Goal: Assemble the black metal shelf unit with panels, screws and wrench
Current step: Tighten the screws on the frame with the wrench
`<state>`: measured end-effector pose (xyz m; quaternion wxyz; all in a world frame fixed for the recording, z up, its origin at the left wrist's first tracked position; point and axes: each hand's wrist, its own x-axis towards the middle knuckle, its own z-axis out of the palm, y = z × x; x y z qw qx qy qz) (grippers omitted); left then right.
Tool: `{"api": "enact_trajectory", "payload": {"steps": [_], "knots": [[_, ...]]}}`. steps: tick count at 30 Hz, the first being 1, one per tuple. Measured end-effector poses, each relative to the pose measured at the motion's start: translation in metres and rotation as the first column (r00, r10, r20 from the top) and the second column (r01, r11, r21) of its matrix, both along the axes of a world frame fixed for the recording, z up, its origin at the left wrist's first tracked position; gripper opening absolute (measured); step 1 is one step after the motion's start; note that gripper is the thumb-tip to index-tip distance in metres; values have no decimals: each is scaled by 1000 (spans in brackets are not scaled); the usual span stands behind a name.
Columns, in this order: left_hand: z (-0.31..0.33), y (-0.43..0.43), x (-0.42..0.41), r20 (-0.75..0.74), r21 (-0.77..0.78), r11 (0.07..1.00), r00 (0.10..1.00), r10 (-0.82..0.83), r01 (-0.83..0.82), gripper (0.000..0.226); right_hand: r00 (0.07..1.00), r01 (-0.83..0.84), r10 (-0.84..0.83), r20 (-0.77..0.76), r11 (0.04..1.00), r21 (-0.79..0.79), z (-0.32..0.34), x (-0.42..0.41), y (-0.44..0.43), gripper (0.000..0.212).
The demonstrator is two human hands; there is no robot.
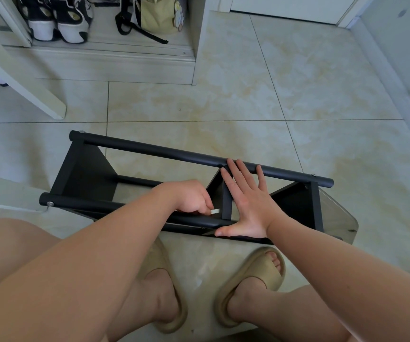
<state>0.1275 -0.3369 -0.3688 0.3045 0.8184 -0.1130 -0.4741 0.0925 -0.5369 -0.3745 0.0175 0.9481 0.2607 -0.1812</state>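
The black metal shelf unit [149, 150] lies on its side across the middle of the frame, on the pale marbled tile floor [248, 99]. Its two long round tubes run from left to lower right, with flat dark panels set between them. At centre frame a narrow black middle panel [226, 203] spans the two tubes, and its near end meets the nearer black tube [75, 203]. That joint appears to be the one being fastened. Just left of it, a small silver wrench [215, 211] pokes out of the left hand [191, 197], whose fingers are curled tightly round it, the bright tip close to the panel's lower end but seemingly not quite touching it. The screw itself cannot be made out. The right hand [246, 201] lies flat with its fingers spread, covering the panel's right side; its fingertips reach the far tube and its thumb rests along the near one. To do this step well, the flat hand should probably hold the panel square against both tubes while the wrench seats fully before turning, in short, even strokes. Silver screw heads [82, 131] show at the tubes' left ends.
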Motion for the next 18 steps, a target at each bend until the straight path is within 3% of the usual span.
{"api": "enact_trajectory", "payload": {"steps": [7,11,15,18], "knots": [[1,-1,4,54,25,999,998,40,-41,25,1000,-6,6,-2,1000,-7,0,0,0,140],[-3,-9,0,-112,-49,980,976,185,-191,12,1000,-8,8,2,1000,-9,0,1,-1,140],[-7,-15,-2,-228,-85,923,910,348,-374,23,1000,-10,10,4,1000,1,0,1,-1,139],[-11,-18,-3,-333,-120,829,809,484,-546,29,1000,-10,10,5,1000,-1,0,1,-1,139]]}}
